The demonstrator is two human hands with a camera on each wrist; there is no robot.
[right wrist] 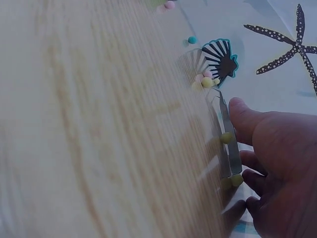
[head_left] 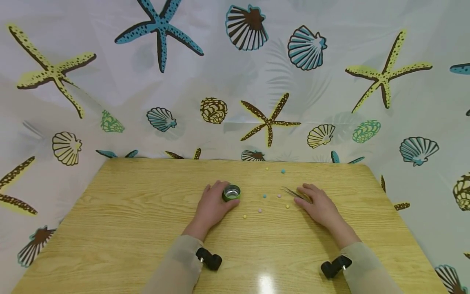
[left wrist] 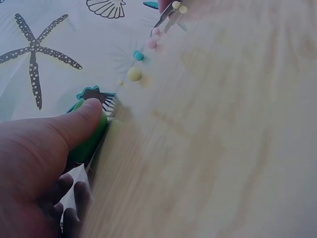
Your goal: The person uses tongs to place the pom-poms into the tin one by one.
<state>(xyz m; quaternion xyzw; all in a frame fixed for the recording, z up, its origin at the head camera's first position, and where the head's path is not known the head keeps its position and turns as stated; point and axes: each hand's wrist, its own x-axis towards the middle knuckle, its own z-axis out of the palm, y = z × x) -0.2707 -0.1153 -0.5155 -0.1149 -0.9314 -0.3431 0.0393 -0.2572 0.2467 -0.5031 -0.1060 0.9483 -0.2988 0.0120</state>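
My left hand (head_left: 214, 205) curls round a small round tin (head_left: 232, 192), green outside and shiny metal inside. The left wrist view shows the thumb against its green side (left wrist: 90, 141). Metal tweezers (head_left: 296, 194) with fine bent tips lie at my right hand (head_left: 320, 205), between thumb and fingers. In the right wrist view the tweezers (right wrist: 229, 131) show along most of their length, and no finger crosses them. Between the hands are scattered several small beads, among them a blue bead (head_left: 264, 196), a pink bead (head_left: 279, 196) and a yellow bead (head_left: 287, 206).
Farther back on the wooden table (head_left: 147, 228) lie another blue bead (head_left: 283, 171) and a small yellow bead (head_left: 267, 168). A white sheet (head_left: 205, 81) printed with starfish and shells hangs behind and beside the table. Small black devices sit at both wrists.
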